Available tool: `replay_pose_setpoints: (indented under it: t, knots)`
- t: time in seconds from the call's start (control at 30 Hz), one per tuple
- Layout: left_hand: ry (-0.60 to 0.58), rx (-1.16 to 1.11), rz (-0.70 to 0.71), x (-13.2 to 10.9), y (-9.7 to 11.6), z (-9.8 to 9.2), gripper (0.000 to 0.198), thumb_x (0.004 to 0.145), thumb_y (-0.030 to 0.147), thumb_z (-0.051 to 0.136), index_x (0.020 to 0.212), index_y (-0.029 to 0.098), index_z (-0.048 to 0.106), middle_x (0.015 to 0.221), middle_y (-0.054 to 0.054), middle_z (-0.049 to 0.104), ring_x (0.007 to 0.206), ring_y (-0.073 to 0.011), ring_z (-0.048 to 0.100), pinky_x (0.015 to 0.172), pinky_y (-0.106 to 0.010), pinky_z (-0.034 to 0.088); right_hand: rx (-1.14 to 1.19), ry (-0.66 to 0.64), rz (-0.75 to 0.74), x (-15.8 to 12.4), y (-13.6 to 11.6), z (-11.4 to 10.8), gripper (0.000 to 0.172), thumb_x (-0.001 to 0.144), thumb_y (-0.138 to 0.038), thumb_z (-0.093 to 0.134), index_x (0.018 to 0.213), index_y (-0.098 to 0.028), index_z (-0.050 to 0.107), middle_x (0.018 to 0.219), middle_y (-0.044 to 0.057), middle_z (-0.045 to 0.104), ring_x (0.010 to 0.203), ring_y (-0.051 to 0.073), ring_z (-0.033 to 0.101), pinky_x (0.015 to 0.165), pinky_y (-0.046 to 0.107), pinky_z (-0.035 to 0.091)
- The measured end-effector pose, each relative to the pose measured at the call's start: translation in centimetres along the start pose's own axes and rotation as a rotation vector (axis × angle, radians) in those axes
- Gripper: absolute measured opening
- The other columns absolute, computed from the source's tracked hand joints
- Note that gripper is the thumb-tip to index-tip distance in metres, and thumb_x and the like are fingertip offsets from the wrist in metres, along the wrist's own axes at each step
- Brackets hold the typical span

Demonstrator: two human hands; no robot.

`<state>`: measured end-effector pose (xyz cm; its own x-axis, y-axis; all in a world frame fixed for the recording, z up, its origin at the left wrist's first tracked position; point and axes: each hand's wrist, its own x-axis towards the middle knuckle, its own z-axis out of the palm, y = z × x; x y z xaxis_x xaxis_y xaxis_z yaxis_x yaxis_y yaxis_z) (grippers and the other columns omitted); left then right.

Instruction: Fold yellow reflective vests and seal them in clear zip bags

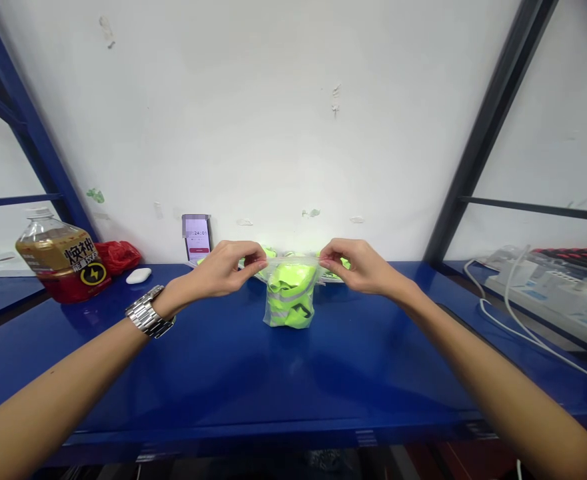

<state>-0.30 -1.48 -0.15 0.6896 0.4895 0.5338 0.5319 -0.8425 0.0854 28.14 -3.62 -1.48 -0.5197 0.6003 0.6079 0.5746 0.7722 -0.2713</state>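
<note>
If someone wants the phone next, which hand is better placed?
Probably the left hand: the phone is near it, while the right hand is beyond the clear bag. Both pinch the bag's top, so left must let go first.

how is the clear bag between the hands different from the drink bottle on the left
The clear bag is pinched along its top by the left hand and right hand; the drink bottle stands untouched. The clear bag holds yellow-green fabric with grey bands, while the drink bottle has a gold-and-red body and a white cap. Both are partly see-through.
</note>
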Motion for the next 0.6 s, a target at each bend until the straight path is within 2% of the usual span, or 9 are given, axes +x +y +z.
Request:
replay_pose_setpoints:
  t: [0.23, 0.43, 0.6]
  knots:
    - [0.005, -0.019, 0.002, 0.03, 0.17, 0.36, 0.020, 0.093, 0.032, 0.045, 0.086, 0.017, 0.056, 0.078, -0.002, 0.060, 0.068, -0.0123, 0.053, 0.063, -0.025, 0.040, -0.050, 0.020, -0.019, -0.23, 0.08, 0.38, 0.010, 0.087, -0.019, 0.051, 0.081, -0.016, 0.059, 0.072, 0.004, 0.063, 0.062, 0.015, 0.055, 0.058, 0.027, 0.041]
    - [-0.013, -0.121, -0.029, -0.08, 0.14, 0.85, 0.020, 0.094, 0.030, 0.043, 0.104, 0.018, 0.056, 0.094, -0.005, 0.062, 0.079, -0.0143, 0.056, 0.070, -0.027, 0.044, -0.007, 0.011, 0.005, -0.28, 0.15, 0.33, 0.010, 0.088, -0.021, 0.052, 0.085, -0.017, 0.060, 0.077, 0.005, 0.064, 0.067, 0.016, 0.057, 0.061, 0.028, 0.044]
    - [-0.051, -0.075, -0.001, -0.06, 0.64, 0.52, 0.016, 0.093, 0.028, 0.043, 0.095, 0.017, 0.056, 0.086, -0.004, 0.060, 0.073, -0.0136, 0.053, 0.066, -0.026, 0.042, 0.001, 0.005, 0.013, -0.16, -0.29, 0.15, 0.009, 0.087, -0.021, 0.053, 0.084, -0.017, 0.060, 0.078, 0.005, 0.063, 0.068, 0.016, 0.057, 0.061, 0.029, 0.045]
